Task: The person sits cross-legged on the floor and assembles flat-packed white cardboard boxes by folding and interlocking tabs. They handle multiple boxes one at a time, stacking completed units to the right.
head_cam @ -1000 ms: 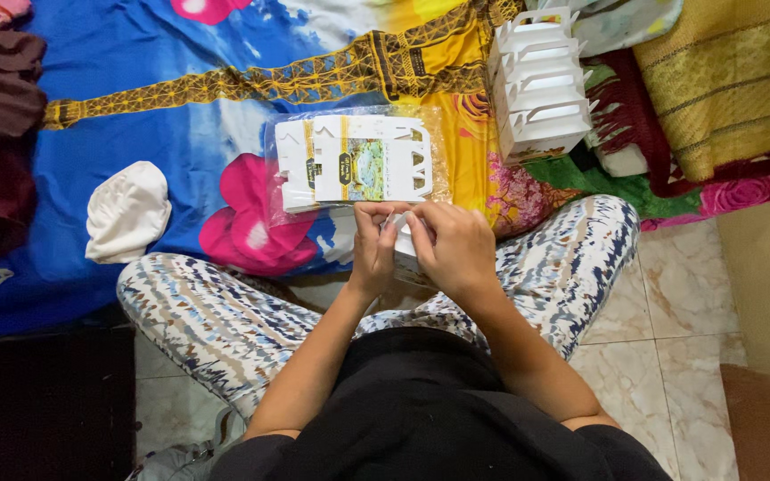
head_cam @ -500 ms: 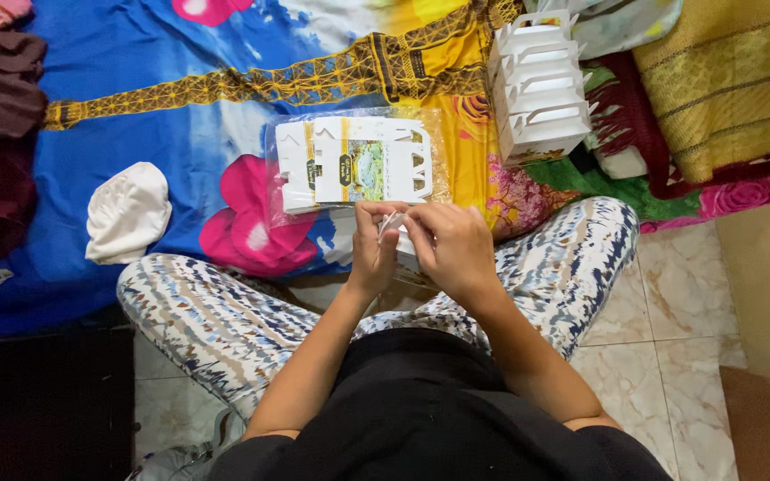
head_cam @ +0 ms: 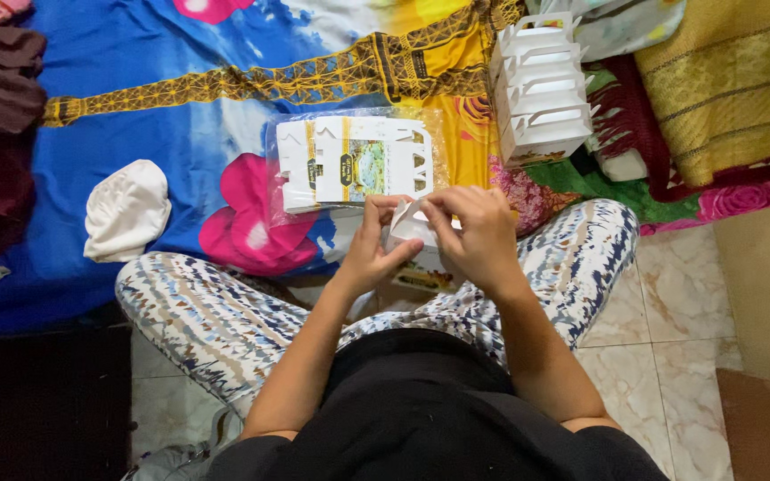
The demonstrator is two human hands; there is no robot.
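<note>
Over the lap, left hand (head_cam: 369, 254) and right hand (head_cam: 479, 236) pinching white cardboard piece (head_cam: 410, 227), wrists close

We see small white card box blank (head_cam: 410, 224), partly folded, flap tilted up, pinched between our left hand (head_cam: 369, 252) and right hand (head_cam: 479, 239), above lap, just off bedspread edge.

white carton (head_cam: 410, 227), blue floral sheet (head_cam: 162, 125)

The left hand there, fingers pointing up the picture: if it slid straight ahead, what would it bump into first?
Probably the flat pack of white card cutouts in clear plastic, lying on the blue sheet just beyond the left hand. Depth is hard to judge from above.
</note>
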